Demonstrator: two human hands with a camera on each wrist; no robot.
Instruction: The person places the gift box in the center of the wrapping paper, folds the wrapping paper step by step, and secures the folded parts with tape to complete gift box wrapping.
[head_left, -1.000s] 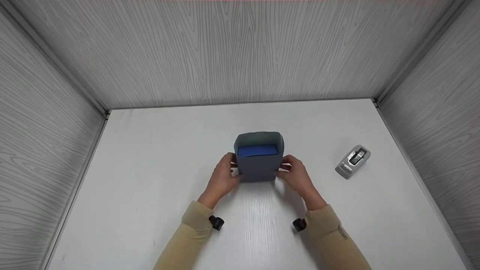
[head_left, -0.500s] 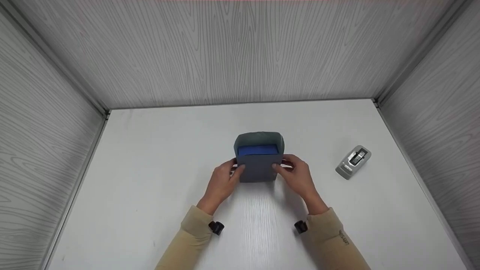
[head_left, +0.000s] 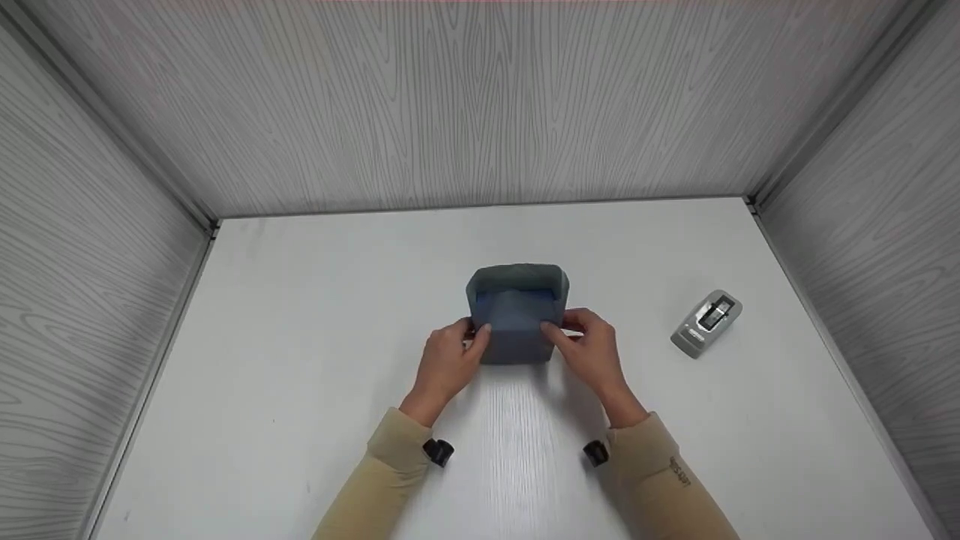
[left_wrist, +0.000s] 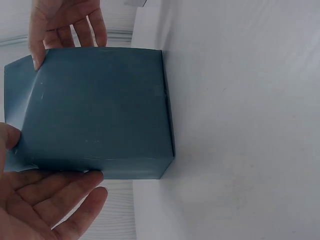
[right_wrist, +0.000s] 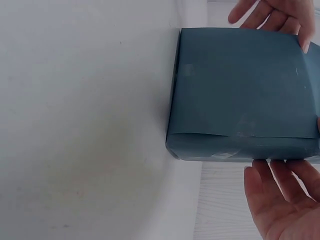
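A dark teal paper wrap (head_left: 517,346) stands upright around a box near the middle of the table, its open end up. Its near panel is bent back at the top, covering most of the blue box (head_left: 486,301) inside. My left hand (head_left: 444,365) holds the left side, thumb on the front panel and fingers at the side. My right hand (head_left: 594,357) holds the right side the same way, its thumb pressing the panel. In both wrist views, the thumbs sit near the bend; the wrap's far side is hidden.
To the right on the white table (head_left: 300,337) lies a small grey device (head_left: 706,323) with a black and silver slot. Grey wood-grain panels (head_left: 480,105) border the table at the back and both sides.
Both thumbs have moved up from the bottom of the front panel. The top of that panel has folded back over the blue box. The wrap has stayed in place.
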